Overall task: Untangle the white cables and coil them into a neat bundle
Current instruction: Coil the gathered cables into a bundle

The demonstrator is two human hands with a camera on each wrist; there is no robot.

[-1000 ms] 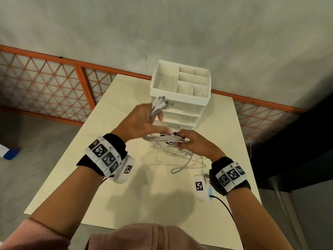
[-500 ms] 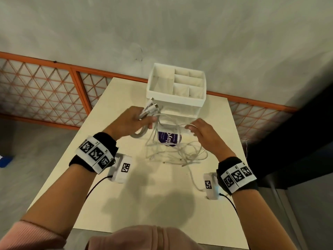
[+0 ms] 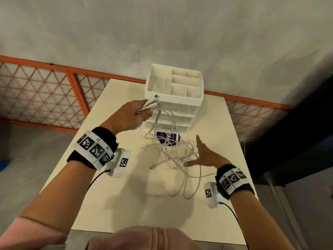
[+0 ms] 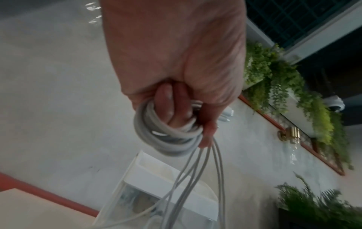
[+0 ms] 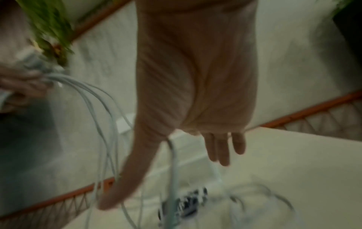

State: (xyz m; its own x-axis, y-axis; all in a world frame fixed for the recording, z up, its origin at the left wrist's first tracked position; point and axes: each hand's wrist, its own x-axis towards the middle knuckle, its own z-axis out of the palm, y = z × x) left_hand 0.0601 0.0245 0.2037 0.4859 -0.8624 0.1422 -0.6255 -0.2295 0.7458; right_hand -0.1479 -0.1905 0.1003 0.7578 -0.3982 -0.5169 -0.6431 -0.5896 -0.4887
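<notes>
Nearest the person, the right hand [image 3: 207, 156] is spread flat with fingers straight, thumb out, poised just above the loose white cables [image 3: 173, 159]; it holds nothing. Those cables lie in a tangled heap on the cream surface [image 3: 126, 204], with loops trailing toward the near right edge. A purple-labelled item [image 3: 167, 138] sits under the tangle. Further out, the left hand [image 3: 131, 114] is raised, fingers curled tight round several coiled turns of cable [image 4: 166, 139], plug ends [image 3: 153, 103] jutting past the knuckles; strands hang from it down to the heap. Behind stands a white drawer organiser [image 3: 174, 98] against the wall.
</notes>
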